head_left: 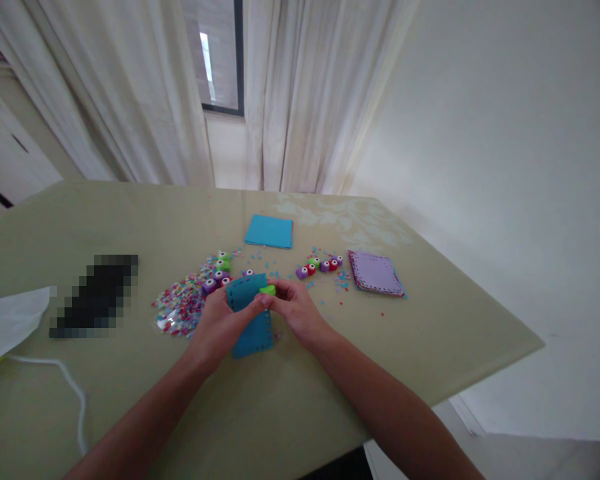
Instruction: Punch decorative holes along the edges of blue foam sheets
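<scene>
A blue sheet of card [253, 337], bent upward, has rows of small holes along its edges. My left hand [220, 327] is closed on it, fingers behind and thumb in front. At the card's right edge sits a small bright green piece [268, 290], which looks like a mini craft punch. My right hand [297, 308] pinches this green piece, its fingertips meeting my left thumb. The fingers hide much of the piece. Behind my left hand lie several purple, red and green punches with googly eyes [222, 264].
Small colourful paper bits [180, 303] are heaped left of my hands. A row of eyed punches [325, 265], a lilac holed card stack [377, 273] and blue cards [269, 231] lie beyond. At left are a blurred dark object [97, 297], a white sheet [13, 320] and a cable [80, 393].
</scene>
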`<state>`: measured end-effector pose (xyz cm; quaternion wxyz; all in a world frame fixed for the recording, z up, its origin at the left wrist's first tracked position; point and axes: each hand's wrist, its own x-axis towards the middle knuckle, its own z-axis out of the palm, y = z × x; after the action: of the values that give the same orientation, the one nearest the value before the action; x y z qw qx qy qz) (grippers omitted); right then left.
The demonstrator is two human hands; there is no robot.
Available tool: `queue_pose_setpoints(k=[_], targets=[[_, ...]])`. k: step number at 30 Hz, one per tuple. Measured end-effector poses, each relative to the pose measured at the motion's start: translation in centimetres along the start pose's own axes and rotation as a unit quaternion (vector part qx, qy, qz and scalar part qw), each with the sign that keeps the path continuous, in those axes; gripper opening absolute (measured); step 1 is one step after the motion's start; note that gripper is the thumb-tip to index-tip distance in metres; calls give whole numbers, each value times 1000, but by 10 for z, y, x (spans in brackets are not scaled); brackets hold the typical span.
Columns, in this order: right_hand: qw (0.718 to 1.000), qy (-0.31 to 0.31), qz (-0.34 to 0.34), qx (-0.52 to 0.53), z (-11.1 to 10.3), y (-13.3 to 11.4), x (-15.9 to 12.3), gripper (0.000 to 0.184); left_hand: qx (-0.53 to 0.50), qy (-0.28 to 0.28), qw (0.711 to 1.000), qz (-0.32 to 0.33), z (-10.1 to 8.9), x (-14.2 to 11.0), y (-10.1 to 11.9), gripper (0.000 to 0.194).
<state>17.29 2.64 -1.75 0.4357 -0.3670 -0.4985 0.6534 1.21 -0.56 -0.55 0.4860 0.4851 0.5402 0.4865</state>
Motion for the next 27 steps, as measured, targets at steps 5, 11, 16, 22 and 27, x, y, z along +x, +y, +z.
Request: queue_pose_setpoints(k=[5, 11, 16, 22, 27], targets=[[1000, 13, 3, 3, 0, 3, 0, 31, 1, -3, 1000, 6, 0, 1, -1, 38], [999, 42, -13, -23, 3, 5, 0, 38, -32, -7, 999, -10, 1, 2, -1, 48], [999, 18, -24, -16, 5, -3, 0, 43, -43, -15, 999, -13, -1, 1, 5, 66], [998, 58, -27, 20, -2, -4, 4, 47, -53, -11, 998, 18, 0, 1, -2, 70], [995, 83, -49, -21, -15, 0, 11, 44, -19, 66, 997, -37, -4, 8, -16, 57]])
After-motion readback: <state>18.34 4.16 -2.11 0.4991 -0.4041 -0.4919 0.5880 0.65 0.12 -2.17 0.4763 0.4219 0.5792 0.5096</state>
